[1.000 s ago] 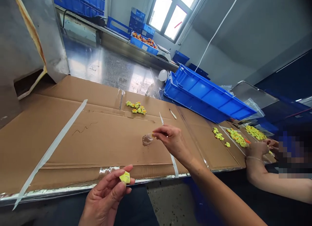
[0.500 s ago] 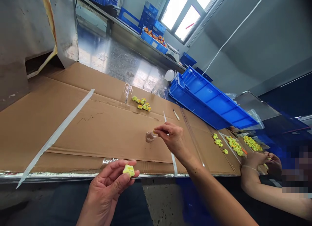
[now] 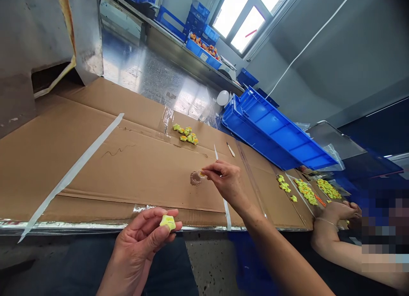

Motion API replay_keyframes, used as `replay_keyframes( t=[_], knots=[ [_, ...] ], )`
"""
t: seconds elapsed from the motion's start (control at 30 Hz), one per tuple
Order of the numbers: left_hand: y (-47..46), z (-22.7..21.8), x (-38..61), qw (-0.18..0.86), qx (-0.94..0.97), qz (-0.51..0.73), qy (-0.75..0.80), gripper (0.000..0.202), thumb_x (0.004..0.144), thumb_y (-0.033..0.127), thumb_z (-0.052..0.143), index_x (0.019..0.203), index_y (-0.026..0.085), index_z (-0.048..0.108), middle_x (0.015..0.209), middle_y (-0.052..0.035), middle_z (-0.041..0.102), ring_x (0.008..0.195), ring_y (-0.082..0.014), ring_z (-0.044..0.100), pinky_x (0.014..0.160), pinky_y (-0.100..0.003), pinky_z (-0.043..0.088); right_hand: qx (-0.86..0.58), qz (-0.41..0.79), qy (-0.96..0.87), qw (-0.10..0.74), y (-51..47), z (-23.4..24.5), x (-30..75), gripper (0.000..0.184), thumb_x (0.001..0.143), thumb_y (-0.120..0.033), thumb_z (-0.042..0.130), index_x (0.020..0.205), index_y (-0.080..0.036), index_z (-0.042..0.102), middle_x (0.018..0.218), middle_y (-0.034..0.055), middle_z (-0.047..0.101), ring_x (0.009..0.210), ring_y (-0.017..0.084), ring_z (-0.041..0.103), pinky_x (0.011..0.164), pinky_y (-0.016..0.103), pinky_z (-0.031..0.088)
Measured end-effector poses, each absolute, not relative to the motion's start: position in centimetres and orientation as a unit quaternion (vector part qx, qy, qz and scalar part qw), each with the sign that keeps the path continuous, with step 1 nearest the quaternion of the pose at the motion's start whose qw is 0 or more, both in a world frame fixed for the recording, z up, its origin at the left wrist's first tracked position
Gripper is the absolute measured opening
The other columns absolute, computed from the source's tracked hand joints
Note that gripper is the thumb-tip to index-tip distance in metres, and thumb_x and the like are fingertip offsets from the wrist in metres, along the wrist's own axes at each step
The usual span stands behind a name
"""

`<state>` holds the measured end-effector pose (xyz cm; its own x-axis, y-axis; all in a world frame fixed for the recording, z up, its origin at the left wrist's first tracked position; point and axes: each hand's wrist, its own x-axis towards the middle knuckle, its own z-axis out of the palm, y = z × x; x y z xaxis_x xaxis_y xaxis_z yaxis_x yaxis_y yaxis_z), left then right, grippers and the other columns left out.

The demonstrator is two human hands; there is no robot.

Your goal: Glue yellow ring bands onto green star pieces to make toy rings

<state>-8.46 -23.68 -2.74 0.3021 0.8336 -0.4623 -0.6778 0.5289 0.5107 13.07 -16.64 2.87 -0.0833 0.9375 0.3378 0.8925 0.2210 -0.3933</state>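
Note:
My left hand point(image 3: 140, 240) pinches a small yellow-green star-shaped piece point(image 3: 168, 222) between thumb and fingers, just in front of the cardboard's near edge. Over the cardboard, the thumb and fingertips of my right hand point(image 3: 223, 176) are pressed together on a tiny yellow-orange piece point(image 3: 202, 173), mostly covered by the fingers. Right beside those fingertips is a small round clear dish point(image 3: 195, 178); its contents are too small to make out. Farther back lies a cluster of yellow-green pieces with orange parts point(image 3: 187, 134).
Cardboard point(image 3: 143, 168) covers the table, with white tape strips point(image 3: 76, 172) across it. A small white-handled knife point(image 3: 231, 150) lies behind my right hand. Blue crates point(image 3: 271, 130) stand at back right. A co-worker's hands point(image 3: 343, 211) are near more yellow pieces point(image 3: 306, 191).
My right hand stays at the dish, and a little more of the yellow-orange piece shows. The star-shaped piece in my left hand has tilted slightly. The co-worker's arm has shifted left.

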Motion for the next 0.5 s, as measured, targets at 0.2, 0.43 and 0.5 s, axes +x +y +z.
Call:
replay_keyframes(
  t=[0.2,0.43,0.5],
  knots=[
    [-23.8,-2.5,-8.5,0.794,0.105,0.480,0.357,0.023,0.062,0.020,0.082,0.081,0.016,0.068,0.093,-0.0104,0.076,0.076,-0.0195,0.072,0.064,-0.020,0.056,-0.633,0.087,-0.716,0.281,-16.6,3.2,12.8,0.013,0.077,-0.018,0.065,0.068,-0.022,0.073,0.065,0.0005,0.066,0.063,0.017,0.060,0.059,0.025,0.041],
    [-23.6,-2.9,-8.8,0.808,0.102,0.459,0.355,0.025,0.061,0.023,0.083,0.081,0.016,0.069,0.095,-0.0106,0.076,0.078,-0.0204,0.072,0.066,-0.020,0.057,-0.656,0.249,-0.623,0.346,-17.0,4.5,13.0,0.016,0.075,-0.032,0.070,0.070,-0.017,0.072,0.055,0.0008,0.062,0.050,0.014,0.056,0.051,0.024,0.043],
    [-23.6,-3.0,-8.7,0.809,0.099,0.459,0.354,0.026,0.058,0.022,0.085,0.078,0.017,0.070,0.095,-0.0095,0.077,0.079,-0.0218,0.072,0.065,-0.019,0.057,-0.651,0.301,-0.588,0.372,-17.2,5.0,13.3,0.024,0.075,-0.038,0.071,0.071,-0.015,0.071,0.052,0.0008,0.061,0.049,0.013,0.055,0.051,0.024,0.044]
  ],
)
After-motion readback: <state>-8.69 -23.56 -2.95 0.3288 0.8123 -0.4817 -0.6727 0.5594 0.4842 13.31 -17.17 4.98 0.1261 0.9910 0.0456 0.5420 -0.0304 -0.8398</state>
